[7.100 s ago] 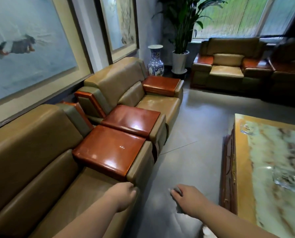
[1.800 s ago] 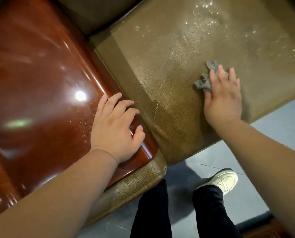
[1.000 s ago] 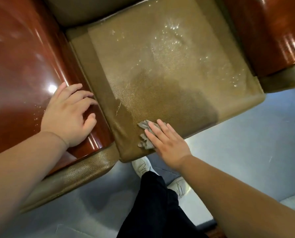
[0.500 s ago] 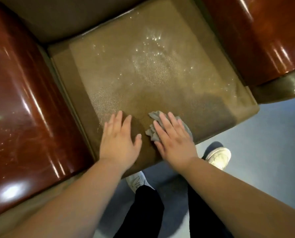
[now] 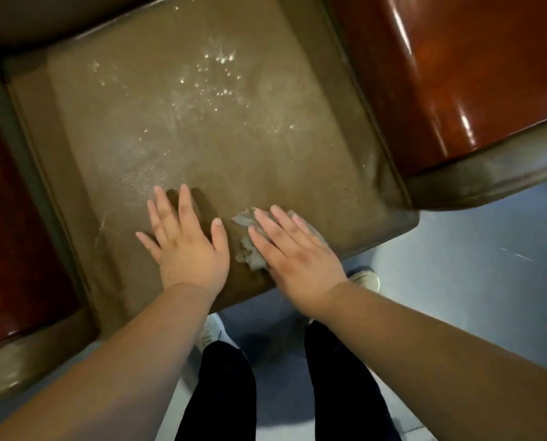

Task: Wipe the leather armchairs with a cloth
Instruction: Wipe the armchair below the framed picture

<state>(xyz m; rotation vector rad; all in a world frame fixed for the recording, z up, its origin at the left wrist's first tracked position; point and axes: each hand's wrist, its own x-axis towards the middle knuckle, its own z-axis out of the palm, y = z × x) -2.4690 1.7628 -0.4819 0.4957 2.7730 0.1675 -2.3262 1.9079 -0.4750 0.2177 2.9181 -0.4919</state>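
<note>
We press the grey cloth (image 5: 249, 241) flat under our right hand (image 5: 292, 249), fingers straight, near the seat cushion (image 5: 202, 128)'s front edge, left hand (image 5: 186, 240) splayed just beside it, bare leather beyond.

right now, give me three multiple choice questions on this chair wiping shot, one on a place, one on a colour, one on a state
1. Where on the seat cushion is the cloth?
A. at the back by the backrest
B. near the front edge
C. on an armrest top

2. What colour is the right armrest top?
A. glossy reddish brown
B. white
C. blue

3. How does the left hand lie?
A. curled round the cloth
B. flat on the cushion with fingers straight
C. clenched in the air

Answers:
1 B, the cloth lies under the right hand close to the cushion's front edge.
2 A, the top shines red-brown beside the olive-brown leather.
3 B, the fingers are spread on bare leather beside the cloth.
</note>
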